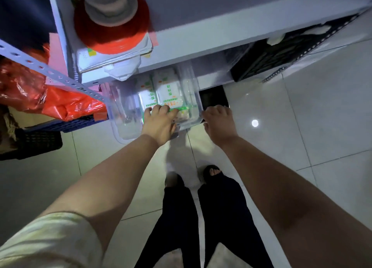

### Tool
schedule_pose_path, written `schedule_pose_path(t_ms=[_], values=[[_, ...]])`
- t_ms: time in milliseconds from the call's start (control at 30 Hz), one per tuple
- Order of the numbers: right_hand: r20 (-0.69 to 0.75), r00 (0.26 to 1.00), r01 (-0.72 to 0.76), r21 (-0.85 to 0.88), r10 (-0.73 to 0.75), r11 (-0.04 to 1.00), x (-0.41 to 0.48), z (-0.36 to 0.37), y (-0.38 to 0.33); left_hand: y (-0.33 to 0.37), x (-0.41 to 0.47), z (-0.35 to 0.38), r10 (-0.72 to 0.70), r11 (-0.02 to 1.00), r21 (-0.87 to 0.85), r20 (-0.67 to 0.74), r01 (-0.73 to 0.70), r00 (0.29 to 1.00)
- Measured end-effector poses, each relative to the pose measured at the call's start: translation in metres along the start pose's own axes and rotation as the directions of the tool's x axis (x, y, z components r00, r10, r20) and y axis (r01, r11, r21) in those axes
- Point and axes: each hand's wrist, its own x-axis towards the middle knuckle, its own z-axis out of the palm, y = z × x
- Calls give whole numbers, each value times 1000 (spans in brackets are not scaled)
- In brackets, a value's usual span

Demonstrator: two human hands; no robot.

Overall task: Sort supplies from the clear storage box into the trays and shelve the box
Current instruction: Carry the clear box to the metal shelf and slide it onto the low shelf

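The clear storage box [124,114] sits low under the white shelf, partly sticking out over the tiled floor. Inside it lie white packets with green and orange print [169,90]. My left hand [161,122] rests on the box's near edge with its fingers curled over the packets. My right hand [218,122] grips the box's right near corner, fingers bent over the rim. The far half of the box is hidden beneath the shelf.
A white shelf [201,36] juts out above the box, carrying a red spool [112,30] on flat packs. Red plastic bags [40,94] sit on a blue crate [66,124] at left, a black basket [38,142] beside them. My feet [191,177] stand on the pale tiles.
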Motion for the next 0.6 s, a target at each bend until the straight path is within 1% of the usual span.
schedule_pose_path(t_ms=[133, 200, 333, 433, 600], values=[[-19, 998, -66, 28, 66, 997, -4, -25, 51, 45, 36, -27, 47, 997, 63, -28, -45, 998], [-22, 997, -73, 31, 74, 997, -7, -31, 79, 71, 55, -37, 58, 995, 83, -41, -55, 997], [-48, 997, -63, -27, 62, 998, -7, -39, 130, 121, 91, -50, 22, 994, 112, -70, -14, 997], [-10, 1000, -16, -55, 16, 998, -6, -47, 169, 160, 114, -53, -34, 993, 113, -93, 45, 995], [76, 986, 159, -231, -145, 960, 1, -61, 227, 209, 137, -48, -146, 988, 30, -101, 149, 984]])
